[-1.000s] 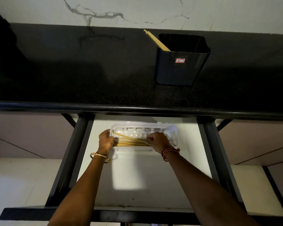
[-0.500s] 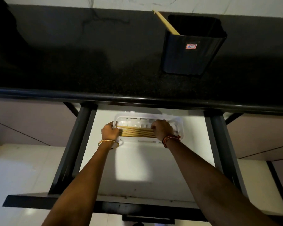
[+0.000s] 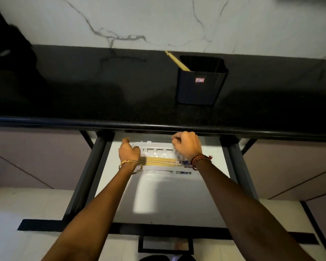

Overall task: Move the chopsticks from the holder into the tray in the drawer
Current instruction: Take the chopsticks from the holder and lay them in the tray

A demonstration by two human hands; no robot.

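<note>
A white plastic tray (image 3: 154,148) lies at the back of the open drawer (image 3: 177,194). Several wooden chopsticks (image 3: 158,161) rest side by side in it. My left hand (image 3: 129,152) is at the tray's left end with fingers curled on its rim, covering the chopsticks' left tips. Above the tray's right end, just under the counter edge, my right hand (image 3: 186,146) hovers with fingers curled and nothing visible in them. The black holder (image 3: 199,87) stands on the counter with a chopstick (image 3: 177,61) leaning out of its left corner.
The black counter edge (image 3: 158,127) overhangs the back of the drawer, close above both hands. Dark drawer rails (image 3: 87,178) run along both sides. A marbled white wall stands behind the counter.
My right hand has let go of the chopsticks and risen off the tray toward the counter edge. The chopsticks now lie flat and aligned in the tray. The camera has tilted upward.
</note>
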